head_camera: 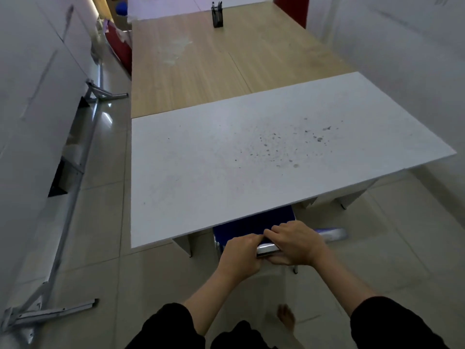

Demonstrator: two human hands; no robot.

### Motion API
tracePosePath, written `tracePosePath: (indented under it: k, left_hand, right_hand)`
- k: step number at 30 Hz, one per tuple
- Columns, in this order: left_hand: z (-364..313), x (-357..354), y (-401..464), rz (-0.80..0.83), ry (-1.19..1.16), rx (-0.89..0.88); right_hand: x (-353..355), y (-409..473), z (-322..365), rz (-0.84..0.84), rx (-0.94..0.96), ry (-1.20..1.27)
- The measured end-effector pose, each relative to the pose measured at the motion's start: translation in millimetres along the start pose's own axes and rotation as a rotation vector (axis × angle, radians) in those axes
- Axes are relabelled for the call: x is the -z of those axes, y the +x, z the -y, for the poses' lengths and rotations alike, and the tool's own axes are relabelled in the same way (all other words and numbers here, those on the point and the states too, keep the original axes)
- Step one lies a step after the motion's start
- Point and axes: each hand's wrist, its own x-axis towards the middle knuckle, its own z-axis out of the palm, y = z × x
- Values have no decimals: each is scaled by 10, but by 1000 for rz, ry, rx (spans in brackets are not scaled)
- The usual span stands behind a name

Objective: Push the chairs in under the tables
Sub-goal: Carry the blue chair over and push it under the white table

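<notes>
A chair with a blue seat (254, 224) and a chrome frame stands at the near edge of the white table (226, 157). Most of the seat is hidden under the tabletop. My left hand (241, 255) and my right hand (297, 244) both grip the chrome top bar (266, 248) of the chair's back, side by side and touching. One chair leg shows below my right hand.
A wooden table (201, 59) adjoins the white one at the far side, with a black holder (218, 15) on it. A folded metal table frame (73, 187) leans along the left wall. White wall runs on the right. My bare foot (286, 317) stands on the tiled floor.
</notes>
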Motion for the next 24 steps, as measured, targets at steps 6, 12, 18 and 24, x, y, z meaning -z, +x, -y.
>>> tracePosePath:
  k: [6, 12, 18, 24]
  left_hand:
    - [-221, -229, 481, -150, 14, -66]
    - [-232, -151, 829, -258, 98, -66]
    - [-152, -165, 868, -289, 114, -92]
    - [-46, -72, 811, -209, 149, -107]
  right_hand:
    - [113, -49, -654, 3, 80, 151]
    - [112, 110, -964, -313, -171, 276]
    - [46, 161, -991, -250, -118, 201]
    - [61, 233, -845, -172, -186, 271]
